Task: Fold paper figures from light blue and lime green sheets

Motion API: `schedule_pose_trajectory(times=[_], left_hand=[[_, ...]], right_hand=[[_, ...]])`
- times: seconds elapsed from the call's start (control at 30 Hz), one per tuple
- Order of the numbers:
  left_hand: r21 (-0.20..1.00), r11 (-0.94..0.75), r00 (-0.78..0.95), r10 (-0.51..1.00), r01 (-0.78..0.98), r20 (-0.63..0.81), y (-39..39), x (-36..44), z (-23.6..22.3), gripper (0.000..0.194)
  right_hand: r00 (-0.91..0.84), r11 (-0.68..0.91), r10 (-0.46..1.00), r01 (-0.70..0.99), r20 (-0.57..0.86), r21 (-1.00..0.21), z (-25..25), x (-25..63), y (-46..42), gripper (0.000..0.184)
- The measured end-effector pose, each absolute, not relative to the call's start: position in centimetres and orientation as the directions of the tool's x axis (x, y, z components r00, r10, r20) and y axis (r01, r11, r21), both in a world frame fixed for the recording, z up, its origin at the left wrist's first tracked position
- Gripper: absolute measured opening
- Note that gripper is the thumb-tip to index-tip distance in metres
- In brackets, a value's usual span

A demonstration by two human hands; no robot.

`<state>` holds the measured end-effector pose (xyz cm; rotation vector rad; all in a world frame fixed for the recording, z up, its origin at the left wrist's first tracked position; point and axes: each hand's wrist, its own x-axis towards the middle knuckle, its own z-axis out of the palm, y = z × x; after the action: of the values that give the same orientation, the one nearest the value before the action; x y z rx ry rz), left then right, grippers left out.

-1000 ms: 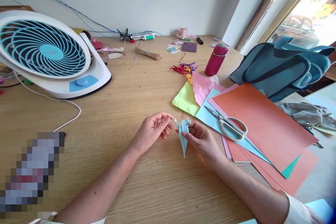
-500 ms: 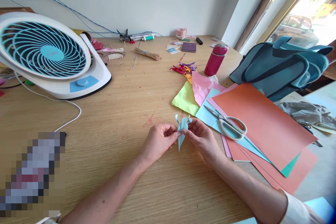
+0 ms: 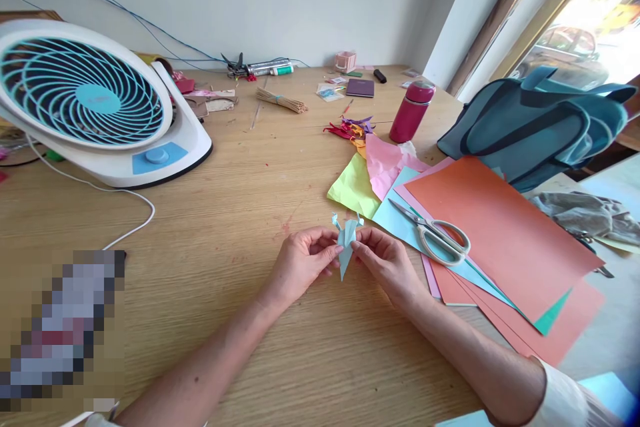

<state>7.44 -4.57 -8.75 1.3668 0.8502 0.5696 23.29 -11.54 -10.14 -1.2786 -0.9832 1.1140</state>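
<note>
Left hand point(image 3: 304, 263) and right hand point(image 3: 388, 263), thumbs inward, pinch folded blue paper point(image 3: 347, 240).

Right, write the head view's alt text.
A left hand and right hand pinch a folded pale-blue paper piece over a brown wooden table. White-handled metal scissors lie on coloured paper sheets at right; a round white-and-blue fan stands left.

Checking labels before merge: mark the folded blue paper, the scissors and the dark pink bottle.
Folded blue paper point(image 3: 347, 237): head view, on its creased middle.
Scissors point(image 3: 423, 223): head view, near the pivot.
Dark pink bottle point(image 3: 411, 115): head view, on its body.
</note>
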Motion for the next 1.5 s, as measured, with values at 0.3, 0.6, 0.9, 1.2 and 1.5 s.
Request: schedule_pose_trajectory(times=[0.3, 0.6, 0.9, 1.2, 1.5], left_hand=[[0.992, 0.125, 0.645, 0.759, -0.008, -0.09, -4.3, 7.3, -8.1, 0.026], [0.999, -0.026, 0.732, 0.68, -0.019, 0.031, -4.2, 6.9, -7.8, 0.017], [0.991, 0.12, 0.676, 0.735, -0.063, -0.046, -4.2, 7.2, -8.4, 0.017], [0.977, 0.196, 0.515, 0.848, -0.083, -0.126, -4.6, 7.9, -9.1, 0.032], [0.989, 0.139, 0.544, 0.835, -0.056, -0.086, -4.5, 7.7, -8.8, 0.025]], right_hand=[[0.122, 0.092, 0.989, -0.072, 0.083, -0.993, -9.5, 23.1, -12.2, 0.025], [-0.053, -0.176, 0.984, -0.249, -0.169, -0.952, -9.3, 23.3, -12.0, 0.032], [0.24, -0.125, 0.95, -0.289, -0.198, -0.949, -9.6, 23.1, -11.6, 0.039], [0.205, -0.087, 0.972, -0.153, -0.118, -0.984, -10.0, 22.7, -11.8, 0.044], [0.19, 0.01, 0.982, -0.158, -0.021, -0.987, -10.4, 22.6, -12.0, 0.035]])
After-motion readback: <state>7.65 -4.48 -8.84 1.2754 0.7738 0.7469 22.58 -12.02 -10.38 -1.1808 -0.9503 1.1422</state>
